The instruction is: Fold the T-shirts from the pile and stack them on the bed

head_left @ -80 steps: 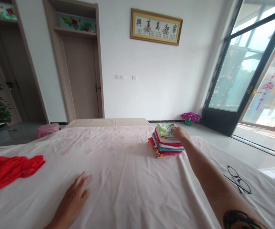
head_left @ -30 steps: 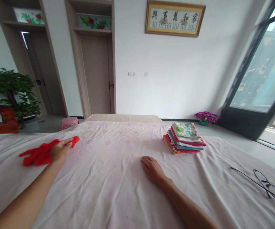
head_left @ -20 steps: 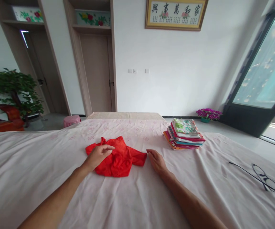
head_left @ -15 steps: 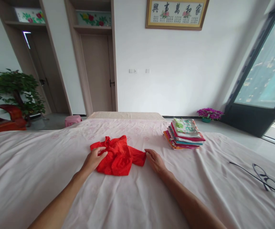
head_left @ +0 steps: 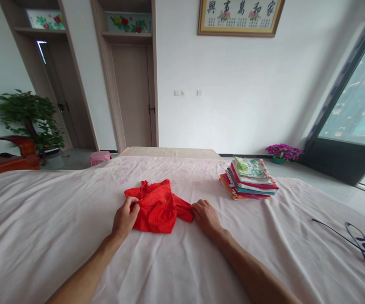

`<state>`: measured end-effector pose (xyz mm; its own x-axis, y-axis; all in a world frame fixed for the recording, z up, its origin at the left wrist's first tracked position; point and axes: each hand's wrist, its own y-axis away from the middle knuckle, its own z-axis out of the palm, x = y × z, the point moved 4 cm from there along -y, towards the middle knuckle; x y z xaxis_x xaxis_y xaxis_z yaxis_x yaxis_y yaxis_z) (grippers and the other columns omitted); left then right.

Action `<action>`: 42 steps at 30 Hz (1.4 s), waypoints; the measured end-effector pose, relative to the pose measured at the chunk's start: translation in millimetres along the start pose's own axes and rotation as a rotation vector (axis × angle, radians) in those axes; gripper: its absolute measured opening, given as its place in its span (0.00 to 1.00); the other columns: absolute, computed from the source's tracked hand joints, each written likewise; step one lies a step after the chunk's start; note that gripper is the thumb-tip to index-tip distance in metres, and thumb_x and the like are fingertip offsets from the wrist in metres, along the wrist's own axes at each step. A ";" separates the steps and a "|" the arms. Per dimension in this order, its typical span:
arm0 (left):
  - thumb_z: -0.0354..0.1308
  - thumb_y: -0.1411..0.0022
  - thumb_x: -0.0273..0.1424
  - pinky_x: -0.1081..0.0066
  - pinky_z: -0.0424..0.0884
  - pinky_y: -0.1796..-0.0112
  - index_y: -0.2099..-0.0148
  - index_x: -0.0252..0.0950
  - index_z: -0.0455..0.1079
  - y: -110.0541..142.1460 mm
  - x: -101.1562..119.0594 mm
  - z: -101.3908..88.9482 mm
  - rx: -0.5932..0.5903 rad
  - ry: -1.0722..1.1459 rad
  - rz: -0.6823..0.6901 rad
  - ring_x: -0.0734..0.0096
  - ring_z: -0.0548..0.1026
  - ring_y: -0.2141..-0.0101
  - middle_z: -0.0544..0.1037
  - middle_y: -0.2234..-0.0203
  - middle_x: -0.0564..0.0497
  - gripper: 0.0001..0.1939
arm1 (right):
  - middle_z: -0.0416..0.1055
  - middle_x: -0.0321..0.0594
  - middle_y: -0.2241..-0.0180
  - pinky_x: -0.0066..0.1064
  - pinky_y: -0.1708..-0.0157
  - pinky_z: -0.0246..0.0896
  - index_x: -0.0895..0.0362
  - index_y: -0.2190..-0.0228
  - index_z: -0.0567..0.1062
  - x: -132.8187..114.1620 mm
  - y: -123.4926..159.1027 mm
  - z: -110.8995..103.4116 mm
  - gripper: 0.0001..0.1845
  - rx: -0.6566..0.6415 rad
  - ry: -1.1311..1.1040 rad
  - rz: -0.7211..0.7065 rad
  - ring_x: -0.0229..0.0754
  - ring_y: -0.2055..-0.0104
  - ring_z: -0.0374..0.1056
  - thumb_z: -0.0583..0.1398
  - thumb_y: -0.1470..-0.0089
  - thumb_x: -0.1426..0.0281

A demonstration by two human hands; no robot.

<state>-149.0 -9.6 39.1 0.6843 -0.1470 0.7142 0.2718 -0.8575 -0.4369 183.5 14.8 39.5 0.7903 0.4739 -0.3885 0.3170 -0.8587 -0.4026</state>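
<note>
A crumpled red garment with a sleeve stretched to the right lies on the pale bed sheet. On its left edge, my left hand pinches the cloth between thumb and fingers. My right hand grips the end of the sleeve, its fingertips curled over the red fabric. The thumb of the right hand is hidden.
A stack of folded colourful cloths stands on the bed to the right. Eyeglasses lie at the far right. Beyond the bed are a pink stool, a potted plant and purple flowers.
Both hands have closed on the red garment, the left at its edge and the right at the sleeve end. The sleeve is now bunched narrower. The whole view has shifted slightly.
</note>
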 end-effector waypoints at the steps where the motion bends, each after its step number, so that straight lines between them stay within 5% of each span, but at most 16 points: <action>1: 0.49 0.42 0.34 0.71 0.68 0.58 0.61 0.41 0.65 0.5 -0.4 -3.5 0.035 0.073 0.000 0.66 0.75 0.62 0.77 0.64 0.51 0.08 | 0.71 0.42 0.63 0.33 0.56 0.58 0.52 0.64 0.76 3.9 -0.1 -2.2 0.13 0.065 -0.045 0.024 0.45 0.58 0.64 0.52 0.40 0.67; 4: 0.46 0.44 0.31 0.72 0.67 0.61 0.66 0.40 0.63 2.0 2.0 -13.7 0.074 0.209 0.029 0.68 0.72 0.67 0.74 0.71 0.54 0.06 | 0.69 0.41 0.66 0.34 0.58 0.60 0.53 0.66 0.71 24.9 1.3 -12.8 0.13 0.317 -0.245 0.178 0.45 0.61 0.64 0.49 0.42 0.64; 7: 0.44 0.46 0.30 0.73 0.64 0.69 0.72 0.40 0.62 3.6 8.2 -11.9 -0.141 0.241 0.063 0.71 0.67 0.74 0.68 0.79 0.56 0.07 | 0.68 0.38 0.71 0.33 0.63 0.60 0.52 0.70 0.67 49.0 5.7 -21.1 0.12 0.497 -0.426 0.373 0.45 0.65 0.63 0.47 0.44 0.62; 11: 0.44 0.46 0.29 0.73 0.62 0.70 0.72 0.39 0.66 7.5 12.5 -1.8 -0.383 0.074 0.066 0.72 0.68 0.75 0.70 0.79 0.55 0.09 | 0.69 0.37 0.70 0.32 0.63 0.60 0.51 0.71 0.67 64.6 8.1 -21.7 0.13 0.521 -0.574 0.472 0.45 0.64 0.63 0.49 0.48 0.59; 16: 0.49 0.44 0.29 0.72 0.62 0.65 0.71 0.39 0.71 9.6 18.3 -2.2 -0.377 -0.213 -0.025 0.71 0.73 0.71 0.76 0.75 0.53 0.09 | 0.72 0.37 0.72 0.32 0.64 0.59 0.53 0.72 0.69 56.7 3.2 -18.0 0.14 0.512 -0.825 0.527 0.45 0.66 0.64 0.54 0.54 0.57; 18: 0.50 0.41 0.34 0.72 0.63 0.66 0.68 0.39 0.73 9.4 27.6 -3.8 -0.337 -0.150 -0.039 0.70 0.73 0.71 0.76 0.75 0.53 0.11 | 0.72 0.36 0.73 0.32 0.66 0.59 0.54 0.72 0.69 38.0 -0.2 -14.2 0.12 0.416 -1.072 0.527 0.43 0.68 0.64 0.56 0.55 0.58; 22: 0.47 0.38 0.48 0.72 0.65 0.73 0.56 0.35 0.74 10.3 45.1 6.8 -0.396 0.260 -0.160 0.67 0.74 0.73 0.77 0.72 0.49 0.24 | 0.69 0.33 0.77 0.28 0.72 0.57 0.55 0.71 0.68 -33.8 4.8 -4.5 0.09 -0.023 -1.494 0.435 0.39 0.75 0.63 0.60 0.53 0.63; 24: 0.49 0.40 0.51 0.71 0.66 0.72 0.54 0.33 0.74 11.1 51.4 14.1 -0.438 0.366 -0.175 0.65 0.75 0.69 0.78 0.68 0.46 0.28 | 0.69 0.34 0.77 0.29 0.69 0.59 0.55 0.70 0.69 -70.5 14.6 -0.8 0.08 -0.250 -1.548 0.346 0.38 0.74 0.64 0.59 0.51 0.64; 26: 0.52 0.41 0.50 0.70 0.69 0.65 0.56 0.32 0.75 12.1 55.7 17.9 -0.480 0.372 -0.101 0.63 0.76 0.64 0.79 0.65 0.45 0.26 | 0.68 0.34 0.77 0.30 0.67 0.60 0.56 0.70 0.69 -89.9 23.3 1.4 0.09 -0.329 -1.457 0.284 0.38 0.73 0.64 0.59 0.49 0.62; 30: 0.61 0.47 0.43 0.69 0.68 0.59 0.55 0.34 0.74 20.1 50.2 18.5 -0.704 0.265 -0.025 0.62 0.75 0.60 0.79 0.61 0.47 0.22 | 0.66 0.33 0.76 0.28 0.69 0.58 0.56 0.74 0.70 -70.8 21.0 -1.3 0.11 -0.111 -1.072 0.257 0.37 0.72 0.60 0.60 0.48 0.62; 33: 0.65 0.55 0.34 0.70 0.68 0.62 0.57 0.36 0.75 23.7 46.4 12.0 -0.767 0.142 0.021 0.64 0.74 0.64 0.78 0.63 0.49 0.19 | 0.65 0.32 0.78 0.27 0.74 0.58 0.56 0.76 0.68 -28.0 6.0 -9.3 0.08 0.168 -1.126 0.444 0.37 0.75 0.60 0.59 0.50 0.64; 35: 0.61 0.53 0.31 0.71 0.67 0.63 0.64 0.35 0.76 21.7 50.3 6.6 -0.729 0.184 0.029 0.66 0.73 0.66 0.78 0.68 0.51 0.11 | 0.66 0.32 0.80 0.27 0.75 0.61 0.56 0.76 0.68 -0.7 -6.1 -17.2 0.05 0.347 -1.326 0.572 0.37 0.76 0.63 0.58 0.52 0.68; 38: 0.59 0.48 0.31 0.72 0.68 0.65 0.62 0.35 0.75 12.5 55.6 -3.0 -0.618 0.528 -0.134 0.68 0.74 0.67 0.78 0.69 0.51 0.10 | 0.73 0.37 0.75 0.29 0.69 0.69 0.57 0.74 0.70 30.5 -21.7 -32.4 0.04 0.560 -1.624 0.636 0.39 0.71 0.70 0.55 0.52 0.75; 42: 0.64 0.51 0.32 0.77 0.67 0.74 0.63 0.35 0.73 -8.6 43.1 -24.8 -0.277 0.974 -0.355 0.76 0.72 0.76 0.77 0.75 0.55 0.12 | 0.75 0.38 0.74 0.30 0.68 0.73 0.58 0.72 0.72 60.6 -27.5 -45.9 0.10 0.712 -1.782 0.668 0.38 0.70 0.73 0.52 0.48 0.79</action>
<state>-138.6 -20.8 87.2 -0.2712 -0.0920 0.9581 0.1020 -0.9926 -0.0665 246.7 58.2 65.0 -0.7579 0.1873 -0.6249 -0.3186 -0.9422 0.1041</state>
